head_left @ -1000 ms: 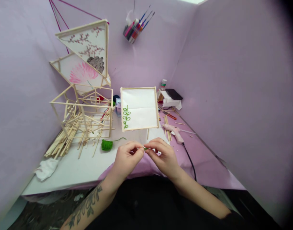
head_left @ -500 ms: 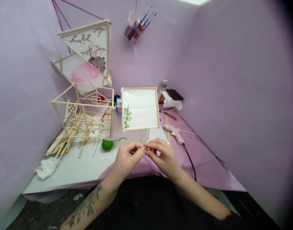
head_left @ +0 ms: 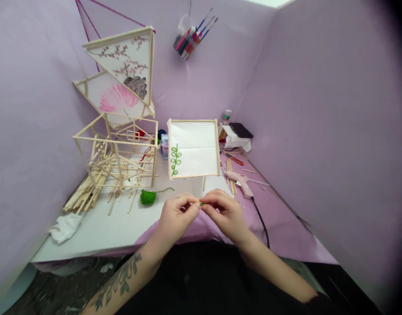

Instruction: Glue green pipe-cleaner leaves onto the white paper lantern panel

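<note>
Barely shifted, left hand (head_left: pixel 176 216) and right hand (head_left: pixel 225 214) pinch green strand (head_left: pixel 201 204), yarn ball (head_left: pixel 147 197), glue gun (head_left: pixel 242 181) beside.

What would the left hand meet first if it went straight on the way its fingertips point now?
The left hand points rightward at the green strand it pinches; just beyond is the right hand, apparently pinching it too.

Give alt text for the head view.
The left hand and right hand pinch a small green piece between them over the table edge. Behind lie a green yarn ball, a white framed panel, stick frames and a pink glue gun.
</note>
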`<action>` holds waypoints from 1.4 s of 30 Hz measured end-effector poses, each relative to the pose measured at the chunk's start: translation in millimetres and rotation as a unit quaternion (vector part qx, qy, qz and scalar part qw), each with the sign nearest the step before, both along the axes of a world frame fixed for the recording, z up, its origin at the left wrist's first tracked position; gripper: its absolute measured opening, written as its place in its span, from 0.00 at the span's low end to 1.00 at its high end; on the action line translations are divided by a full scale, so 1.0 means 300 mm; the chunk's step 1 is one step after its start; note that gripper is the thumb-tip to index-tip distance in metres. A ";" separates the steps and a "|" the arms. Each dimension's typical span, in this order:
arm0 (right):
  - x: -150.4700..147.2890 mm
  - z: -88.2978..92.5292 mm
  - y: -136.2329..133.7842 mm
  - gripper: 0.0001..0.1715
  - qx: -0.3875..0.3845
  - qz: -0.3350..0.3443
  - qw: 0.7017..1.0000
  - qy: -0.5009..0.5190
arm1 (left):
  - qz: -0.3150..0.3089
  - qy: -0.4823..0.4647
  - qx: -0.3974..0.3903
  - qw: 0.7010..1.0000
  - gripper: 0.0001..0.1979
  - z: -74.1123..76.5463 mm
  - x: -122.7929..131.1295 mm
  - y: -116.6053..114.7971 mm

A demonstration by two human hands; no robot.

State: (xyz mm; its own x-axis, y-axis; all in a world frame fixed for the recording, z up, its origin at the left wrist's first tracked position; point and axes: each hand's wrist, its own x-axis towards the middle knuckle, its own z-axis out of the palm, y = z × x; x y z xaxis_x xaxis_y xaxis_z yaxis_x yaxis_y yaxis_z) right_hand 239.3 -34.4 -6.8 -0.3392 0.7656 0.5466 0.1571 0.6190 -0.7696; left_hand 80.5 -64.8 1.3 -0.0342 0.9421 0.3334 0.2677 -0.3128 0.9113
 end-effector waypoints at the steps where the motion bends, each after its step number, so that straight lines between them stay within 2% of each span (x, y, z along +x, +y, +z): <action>1: 0.000 0.001 0.000 0.04 -0.012 0.002 1.000 0.001 | 0.002 0.007 0.010 1.000 0.07 -0.002 0.000 -0.001; 7: -0.005 0.000 0.001 0.04 -0.069 0.010 0.997 0.021 | 0.010 0.036 0.062 0.997 0.06 -0.009 0.005 -0.007; 22: -0.013 0.007 0.003 0.03 -0.070 -0.008 0.997 0.019 | 0.028 0.078 0.083 0.993 0.06 -0.019 0.006 -0.007; 28: -0.004 -0.010 0.017 0.06 -0.105 0.021 0.994 0.029 | 0.029 0.083 0.086 0.992 0.06 -0.014 0.005 -0.006; 32: -0.001 -0.023 0.017 0.04 -0.127 0.040 0.990 0.038 | 0.031 0.091 0.085 0.992 0.06 -0.016 0.006 -0.006; 36: -0.007 -0.013 0.004 0.11 -0.085 0.033 0.995 0.037 | 0.032 0.089 0.072 0.993 0.06 -0.022 0.007 -0.004; 42: -0.010 0.004 -0.002 0.06 -0.014 -0.014 1.000 0.001 | 0.031 0.083 0.061 0.994 0.06 -0.023 0.004 -0.005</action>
